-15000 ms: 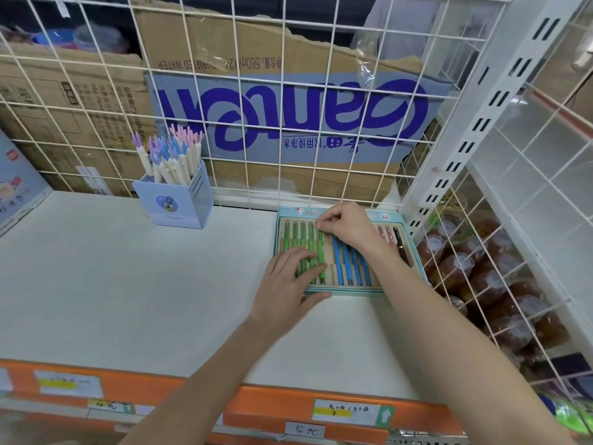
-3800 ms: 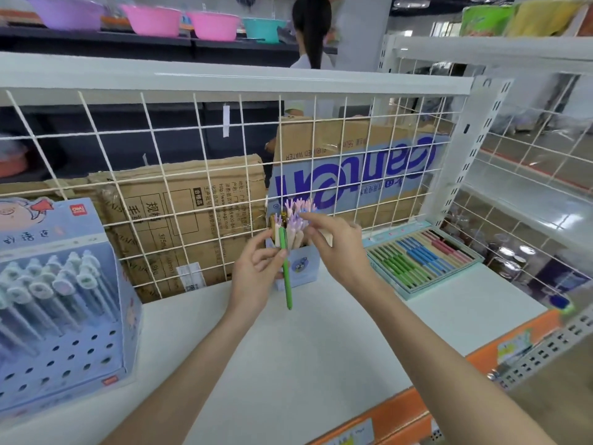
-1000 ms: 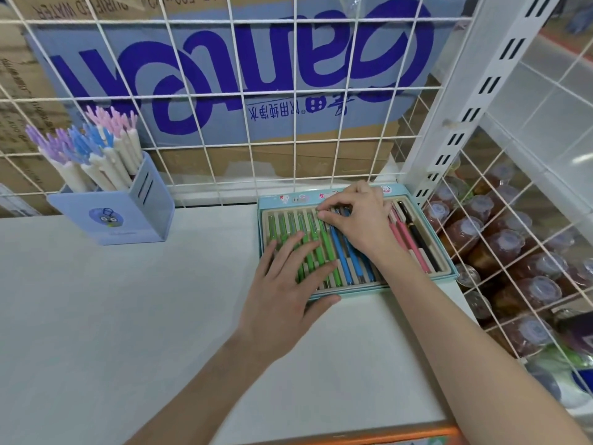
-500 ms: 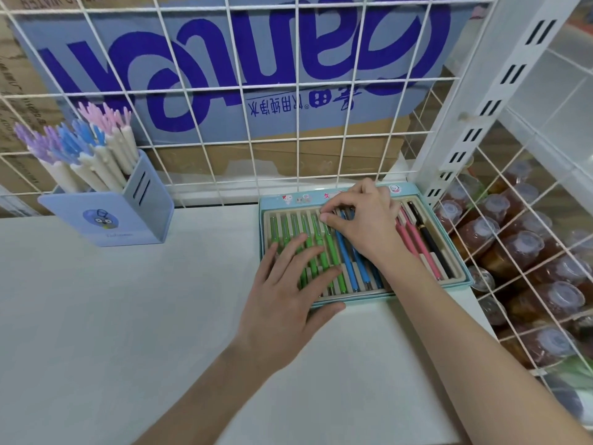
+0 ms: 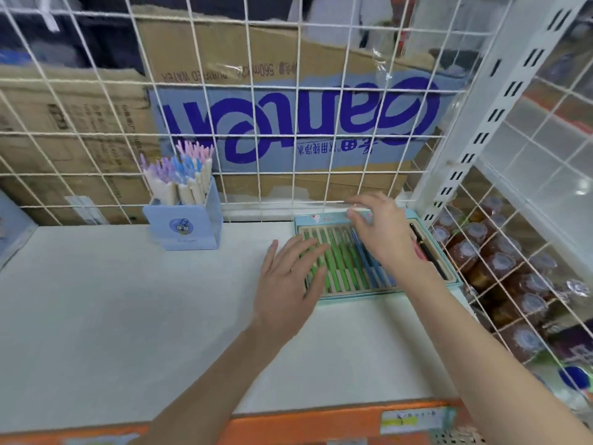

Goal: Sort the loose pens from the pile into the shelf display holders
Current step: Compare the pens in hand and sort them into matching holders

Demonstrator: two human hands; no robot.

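Note:
A teal pen tray [image 5: 321, 219] lies at the shelf's back right, with green pens [image 5: 340, 264], blue pens [image 5: 373, 268] and a black pen [image 5: 428, 252] in slots. My left hand [image 5: 288, 284] rests flat with straight fingers on the green pens at the tray's left side. Above the tray's far end my right hand [image 5: 382, 232] hovers with relaxed fingers and holds nothing that I can see. A light blue pen holder [image 5: 184, 228] full of pastel-capped pens [image 5: 179, 175] stands to the left.
A white wire grid [image 5: 256, 133] closes the shelf's back, with cardboard boxes [image 5: 288, 123] behind it. A wire side panel [image 5: 513, 252] on the right has bottled drinks [image 5: 500, 268] beyond it. The shelf's orange front edge [image 5: 321, 425] carries price labels.
My right hand has lifted off the blue pens and moved toward the tray's far edge. My left hand stays flat on the green pens. The view has pulled back.

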